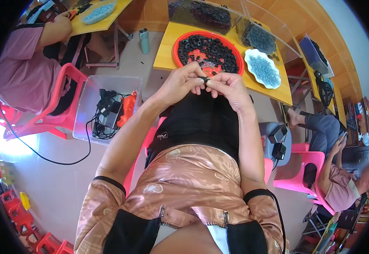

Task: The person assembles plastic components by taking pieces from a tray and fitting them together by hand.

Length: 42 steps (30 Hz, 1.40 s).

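Observation:
My left hand (187,80) and my right hand (228,87) meet in front of me, over my lap at the table's near edge. Pinched between both sets of fingertips is a small black part (204,79); the fingers cover most of it, so its exact kind does not show. Just beyond the hands stands a round red tray (178,57) holding many small black ring-like pieces (210,45). To its right, a white scalloped dish (247,59) is filled with small clear bluish pieces (262,70).
The yellow table (164,55) also carries clear bins of black parts (258,38). A clear plastic box (80,106) with cables stands on the floor at left. A green bottle (144,41) is beyond it. Two people sit on pink chairs (307,169), one on each side.

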{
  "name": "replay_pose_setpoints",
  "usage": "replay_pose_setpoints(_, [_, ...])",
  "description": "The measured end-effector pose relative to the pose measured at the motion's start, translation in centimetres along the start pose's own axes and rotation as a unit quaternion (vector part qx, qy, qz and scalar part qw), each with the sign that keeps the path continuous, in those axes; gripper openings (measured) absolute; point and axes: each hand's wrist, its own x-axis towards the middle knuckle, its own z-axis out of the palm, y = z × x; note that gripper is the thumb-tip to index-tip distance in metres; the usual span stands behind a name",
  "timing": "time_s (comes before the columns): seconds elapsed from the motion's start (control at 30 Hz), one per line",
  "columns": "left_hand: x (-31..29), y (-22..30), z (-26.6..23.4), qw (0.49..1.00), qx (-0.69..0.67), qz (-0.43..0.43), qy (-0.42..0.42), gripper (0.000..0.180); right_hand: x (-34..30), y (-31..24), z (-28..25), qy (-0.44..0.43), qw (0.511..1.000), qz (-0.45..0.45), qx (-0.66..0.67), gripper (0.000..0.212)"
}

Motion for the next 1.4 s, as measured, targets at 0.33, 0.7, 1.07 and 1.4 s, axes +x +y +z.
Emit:
replay_pose_setpoints(0.33, [0.2,0.3,0.0,0.998,0.007,-0.009,-0.066,0.006,0.5,1.0,-1.1,-0.019,0.998,0.039,0.035,0.011])
replay_pose_setpoints(0.7, [-0.1,-0.1,0.6,0.996,-0.008,-0.029,0.084,0.026,0.0,-4.2,-4.1,0.047,0.990,0.009,-0.129,0.011])
replay_pose_setpoints(1.07, [0.7,-2.1,-1.8,0.968,-0.060,-0.076,0.233,0.020,8.7,-9.7,-12.7,0.276,0.920,-0.141,-0.241,0.026])
replay_pose_setpoints(1.4, [0.8,-2.9,-3.0,0.940,-0.158,-0.125,0.276,0.023,10.1,-2.2,-1.8,0.083,0.883,0.026,-0.461,0.015])
